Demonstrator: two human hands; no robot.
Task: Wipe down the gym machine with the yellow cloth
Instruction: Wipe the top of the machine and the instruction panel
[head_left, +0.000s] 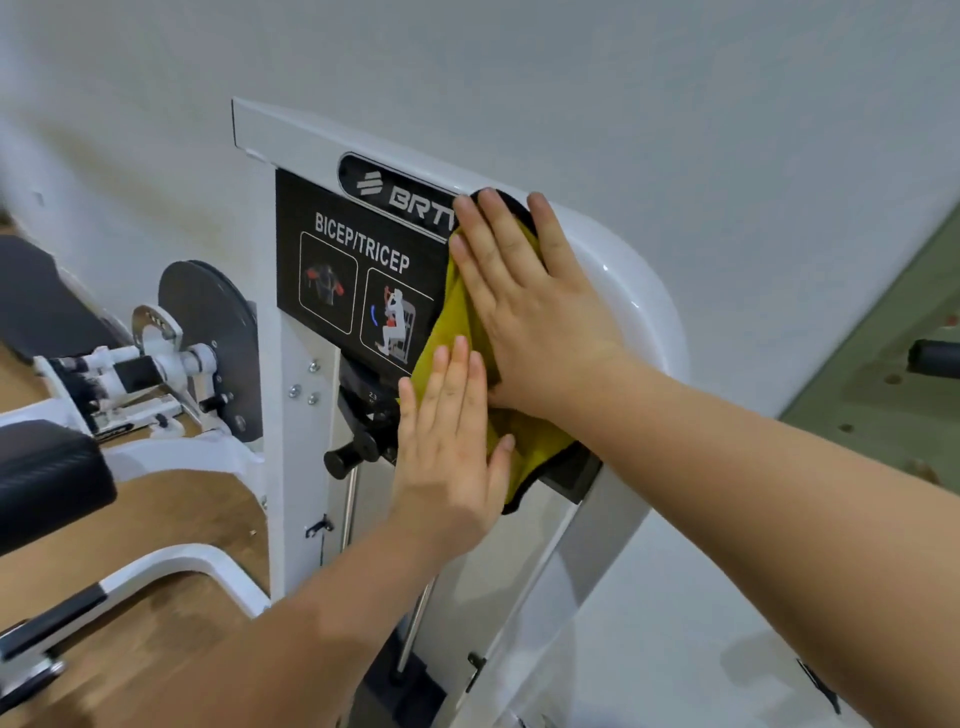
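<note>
The right hand (524, 306) and, below it, the left hand (452, 441) are pressing the yellow cloth (447, 322) flat on the gym machine (623, 291), fingers straight. The cloth is running top to bottom beneath both palms, with the black placard (322, 244) lying leftward.

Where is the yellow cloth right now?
In the head view, near the centre, the yellow cloth lies flat against the right edge of the black BICEP/TRICEP placard, pressed under the right hand above and the left hand below.

Left of your right grip (524, 306) the flat black instruction panel (311, 208) lies open; beside your left grip (452, 441), a black round selector knob (341, 460) juts out.
</note>
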